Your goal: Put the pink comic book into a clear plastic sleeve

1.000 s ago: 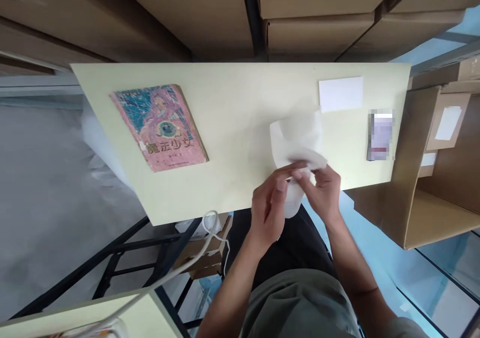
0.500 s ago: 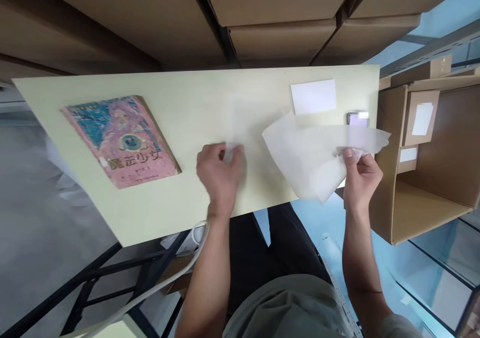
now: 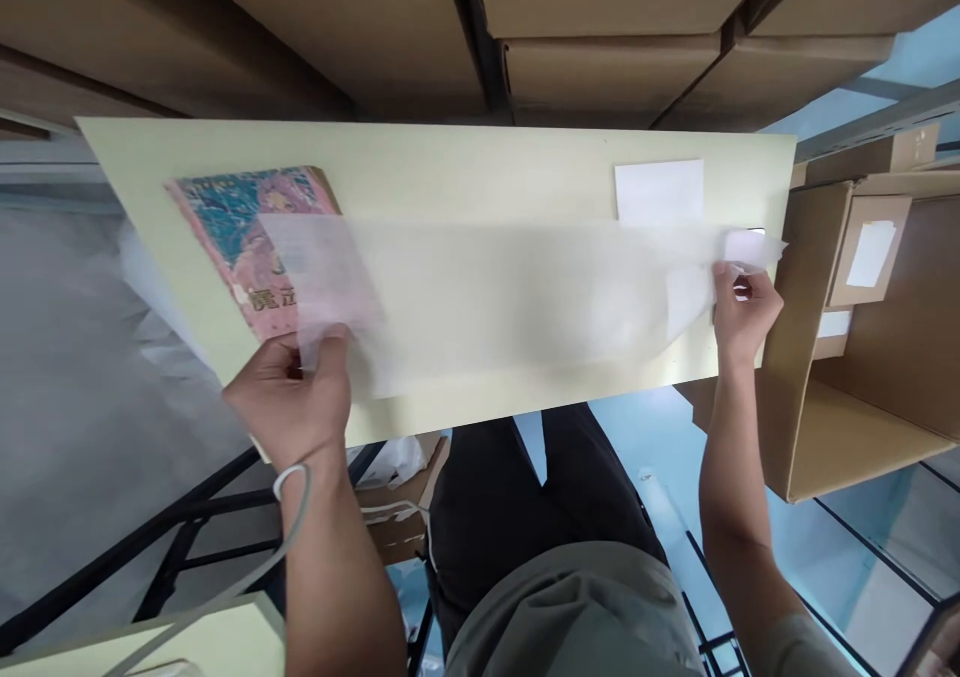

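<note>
A long translucent white sheet (image 3: 487,297) is stretched across the table between my two hands. My left hand (image 3: 296,392) pinches its left end, thumb on top. At the far end, my right hand (image 3: 746,307) pinches the other edge, where the sheet is crumpled. Part of a worn pink and blue book (image 3: 232,222) lies under the sheet's left end, its cover showing through faintly. Beyond the right hand is a small light purple object (image 3: 746,242), partly covered by the sheet, so its kind is unclear.
A white card (image 3: 660,192) lies near the back of the pale table (image 3: 465,157). Cardboard boxes (image 3: 611,72) stand along the back edge. An open cardboard box (image 3: 817,357) is at the right. A white cable (image 3: 289,537) loops round my left wrist.
My left hand has moved left to the book, and the sheet, formerly bunched by my right hand, is now spread out flat between both hands. The view has shifted a little.
</note>
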`<act>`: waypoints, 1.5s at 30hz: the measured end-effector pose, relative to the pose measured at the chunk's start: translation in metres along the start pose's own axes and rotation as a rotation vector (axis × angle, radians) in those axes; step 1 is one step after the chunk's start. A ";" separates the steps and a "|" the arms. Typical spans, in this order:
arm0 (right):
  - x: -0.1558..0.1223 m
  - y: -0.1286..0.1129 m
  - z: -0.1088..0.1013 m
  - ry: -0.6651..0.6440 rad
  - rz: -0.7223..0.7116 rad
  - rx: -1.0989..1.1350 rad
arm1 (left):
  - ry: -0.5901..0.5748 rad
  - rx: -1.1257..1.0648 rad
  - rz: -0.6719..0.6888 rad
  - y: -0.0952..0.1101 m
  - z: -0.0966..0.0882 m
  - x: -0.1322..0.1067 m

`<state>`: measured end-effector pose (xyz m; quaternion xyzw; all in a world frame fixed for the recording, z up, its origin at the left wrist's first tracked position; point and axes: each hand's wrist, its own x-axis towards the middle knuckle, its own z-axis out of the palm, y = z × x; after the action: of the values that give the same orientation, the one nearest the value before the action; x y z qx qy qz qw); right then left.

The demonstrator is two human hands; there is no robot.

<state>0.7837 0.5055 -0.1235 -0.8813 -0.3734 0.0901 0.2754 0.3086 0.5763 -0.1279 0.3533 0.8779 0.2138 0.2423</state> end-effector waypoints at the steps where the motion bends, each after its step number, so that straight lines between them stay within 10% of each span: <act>1: -0.001 0.001 0.003 0.008 0.005 -0.021 | -0.001 0.006 -0.011 -0.002 -0.002 0.000; 8: -0.017 -0.022 -0.006 0.186 -0.076 -0.074 | -0.075 0.000 -0.117 -0.011 -0.011 -0.002; 13: -0.054 -0.096 0.002 0.125 -0.215 -0.024 | -0.183 0.009 -0.138 -0.024 -0.021 -0.003; 21: -0.181 -0.208 0.126 -0.711 -0.424 0.267 | 0.033 -0.117 -0.061 -0.046 -0.023 0.023; 27: -0.228 -0.231 0.193 -0.776 -0.389 0.058 | 0.023 -0.122 -0.059 -0.046 -0.014 0.054; 32: -0.230 -0.230 0.197 -0.716 -0.436 -0.039 | 0.001 -0.263 -0.032 -0.046 -0.008 0.066; 40: -0.227 -0.226 0.197 -0.684 -0.436 0.070 | 0.400 -0.298 0.490 -0.044 -0.060 0.057; 45: -0.209 -0.224 0.163 -0.753 -0.186 0.523 | 0.164 -0.558 0.290 -0.033 -0.060 0.017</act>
<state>0.4405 0.5532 -0.1453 -0.6510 -0.4895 0.4698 0.3405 0.2462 0.5543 -0.1035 0.3763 0.7426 0.5061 0.2254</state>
